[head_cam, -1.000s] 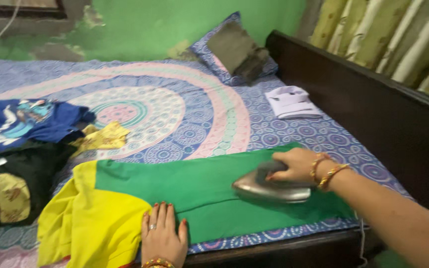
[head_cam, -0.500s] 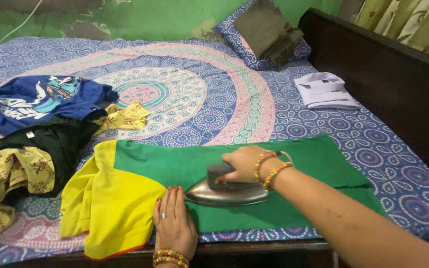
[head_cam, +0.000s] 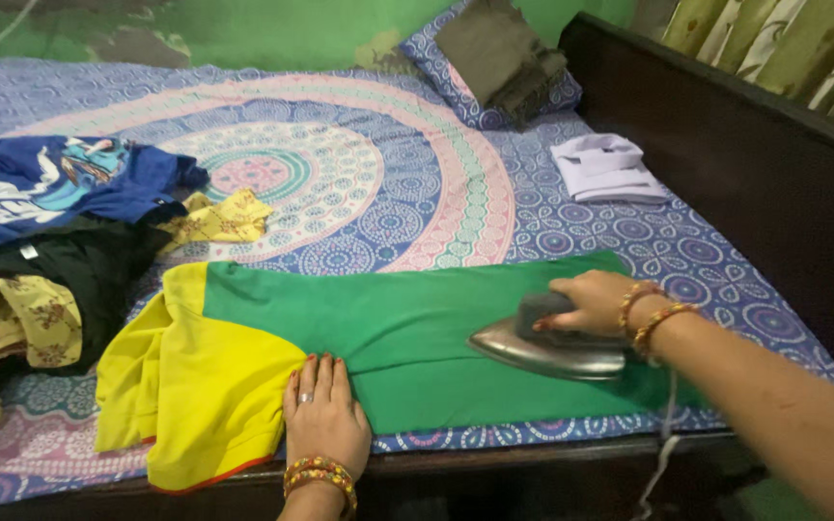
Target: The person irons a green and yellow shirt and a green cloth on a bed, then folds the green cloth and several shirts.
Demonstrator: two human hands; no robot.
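Right hand (head_cam: 586, 301) wrapped shut around handle of silver metal clothes iron (head_cam: 547, 345), sole flat on green-and-yellow cloth garment (head_cam: 378, 333). Garment lies along near edge of bed with blue patterned mandala sheet (head_cam: 359, 183). Left hand (head_cam: 323, 410) flat, fingers together, pressing garment where yellow meets green. Folded white shirt (head_cam: 605, 166) well apart, near dark headboard.

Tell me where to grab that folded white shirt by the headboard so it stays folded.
Take the folded white shirt by its near long edge, coming from the side of the iron, with fingers slid flat beneath. It lies flat on the bedspread in a neat rectangle with the collar up, so a low grip under the stack would likely keep the folds.
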